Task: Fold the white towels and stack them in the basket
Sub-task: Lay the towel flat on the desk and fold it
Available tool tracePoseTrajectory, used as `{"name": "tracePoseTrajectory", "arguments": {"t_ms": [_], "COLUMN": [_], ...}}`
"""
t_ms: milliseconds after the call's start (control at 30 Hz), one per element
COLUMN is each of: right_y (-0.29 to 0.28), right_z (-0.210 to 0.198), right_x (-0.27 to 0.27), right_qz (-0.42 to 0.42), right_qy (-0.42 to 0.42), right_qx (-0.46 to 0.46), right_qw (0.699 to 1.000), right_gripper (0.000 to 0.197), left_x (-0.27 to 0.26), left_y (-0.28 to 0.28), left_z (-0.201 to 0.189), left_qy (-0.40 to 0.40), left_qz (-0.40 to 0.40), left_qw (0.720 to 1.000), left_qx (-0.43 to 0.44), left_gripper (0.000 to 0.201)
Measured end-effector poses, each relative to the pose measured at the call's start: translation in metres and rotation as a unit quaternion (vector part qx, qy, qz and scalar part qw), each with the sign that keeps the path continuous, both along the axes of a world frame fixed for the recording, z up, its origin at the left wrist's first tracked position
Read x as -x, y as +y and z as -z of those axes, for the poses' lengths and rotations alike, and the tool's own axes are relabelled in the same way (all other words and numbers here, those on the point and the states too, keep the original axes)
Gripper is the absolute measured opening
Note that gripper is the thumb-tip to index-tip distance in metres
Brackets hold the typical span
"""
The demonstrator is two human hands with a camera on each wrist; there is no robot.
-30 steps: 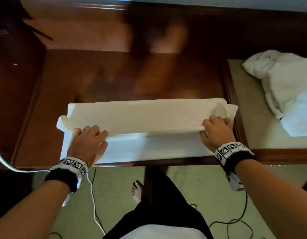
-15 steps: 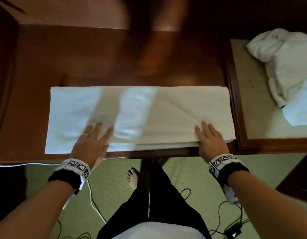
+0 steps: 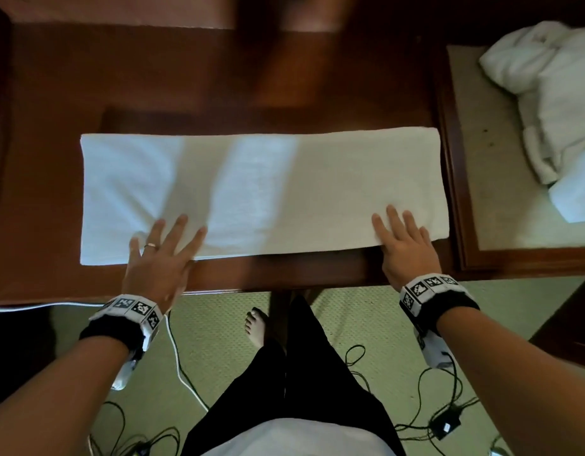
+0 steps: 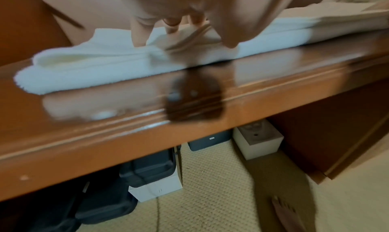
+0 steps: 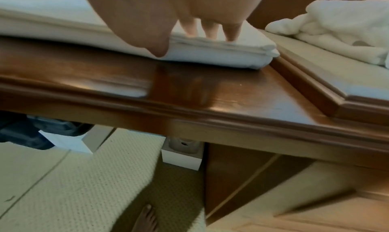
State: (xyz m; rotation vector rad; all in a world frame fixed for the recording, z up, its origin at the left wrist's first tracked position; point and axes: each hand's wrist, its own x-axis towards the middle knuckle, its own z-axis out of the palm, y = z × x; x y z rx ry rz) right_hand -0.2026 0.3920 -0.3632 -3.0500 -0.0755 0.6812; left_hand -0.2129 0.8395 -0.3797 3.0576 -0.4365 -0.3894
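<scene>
Towel [image 3: 265, 192], folded into a long white band, is laid flat across the wooden desk [image 3: 218, 77] at frame centre. Left hand [image 3: 159, 258] and right hand [image 3: 404, 250] are pressed on its near edge, fingers straight and spread, nothing gripped. Crumpled white towels [image 3: 554, 93] are heaped at upper right.

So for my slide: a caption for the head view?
Both hands flat on a folded white towel on the wooden desk.

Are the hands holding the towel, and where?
Nothing is held. The left hand and right hand lie flat, fingers straight, on the near edge of the folded towel.
</scene>
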Motion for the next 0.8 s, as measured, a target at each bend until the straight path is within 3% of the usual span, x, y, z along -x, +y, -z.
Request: {"name": "tracePoseTrajectory", "arguments": {"t_ms": [100, 200, 267, 333, 467, 567, 667, 733, 800], "right_y": [0.013, 0.051, 0.078, 0.094, 0.093, 0.094, 0.105, 0.119, 0.132], "right_z": [0.000, 0.000, 0.001, -0.001, -0.003, -0.011, -0.014, -0.009, 0.000], "right_x": [-0.001, -0.010, -0.019, -0.029, -0.026, -0.024, -0.033, -0.036, -0.036], "right_qz": [0.007, -0.092, -0.156, -0.133, -0.130, -0.136, -0.104, -0.100, -0.100], "right_qy": [-0.036, -0.083, -0.082, -0.054, -0.005, 0.012, -0.024, 0.003, 0.042], "right_qx": [0.000, -0.048, -0.075, -0.091, -0.065, -0.077, -0.111, -0.086, -0.047], "right_qw": [0.999, 0.991, 0.982, 0.985, 0.989, 0.988, 0.988, 0.991, 0.993], "right_gripper": [0.079, 0.075, 0.067, 0.063, 0.067, 0.071, 0.065, 0.059, 0.060], "left_x": [-0.003, -0.011, -0.018, -0.022, -0.010, -0.004, -0.016, -0.029, -0.038], "left_y": [0.001, 0.015, 0.035, 0.065, 0.098, 0.087, 0.060, 0.027, -0.005], "left_z": [-0.001, -0.006, -0.010, -0.014, -0.020, -0.032, -0.043, -0.042, -0.030], "left_qy": [-0.009, -0.030, -0.050, -0.048, 0.076, 0.114, 0.059, 0.031, 0.036], "left_qz": [-0.020, -0.053, -0.057, -0.064, -0.076, -0.073, -0.086, -0.079, -0.042], "left_qw": [1.000, 0.998, 0.997, 0.995, 0.987, 0.982, 0.993, 0.996, 0.998], "left_qx": [0.000, -0.009, -0.033, -0.065, -0.121, -0.129, -0.063, 0.003, 0.010], "left_gripper": [0.076, 0.081, 0.081, 0.075, 0.074, 0.062, 0.065, 0.065, 0.068]}}
